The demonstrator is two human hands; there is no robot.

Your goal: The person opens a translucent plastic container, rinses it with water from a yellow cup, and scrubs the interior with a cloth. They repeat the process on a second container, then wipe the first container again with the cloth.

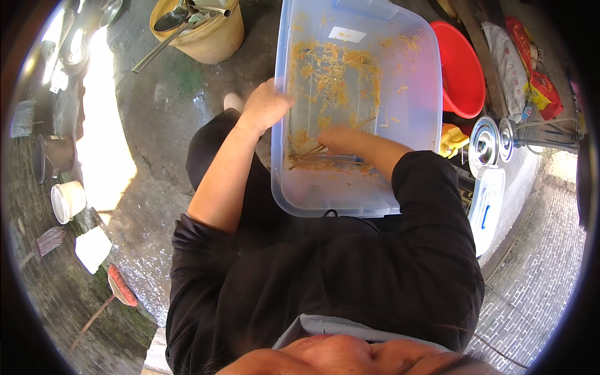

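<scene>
A large translucent plastic storage bin (412,101) stands tilted before me, its opening facing me. Shredded, yellowish food (335,70) clings to its floor and walls in loose strands. My left hand (267,105) grips the bin's left rim, fingers closed over the edge. Inside the bin, my right hand (344,139) is shut on wooden chopsticks (304,153); their tips point left, close to the strands near the lower wall. How many chopsticks there are, I cannot tell. A white label (347,34) shows on the bin's far part.
A yellowish bucket (211,42) with a ladle (169,20) stands at upper left. Right of the bin are a red basin (461,70), metal lids (483,145) and a plastic lid (487,206). A broom (123,286) and a white tub (68,201) lie at far left.
</scene>
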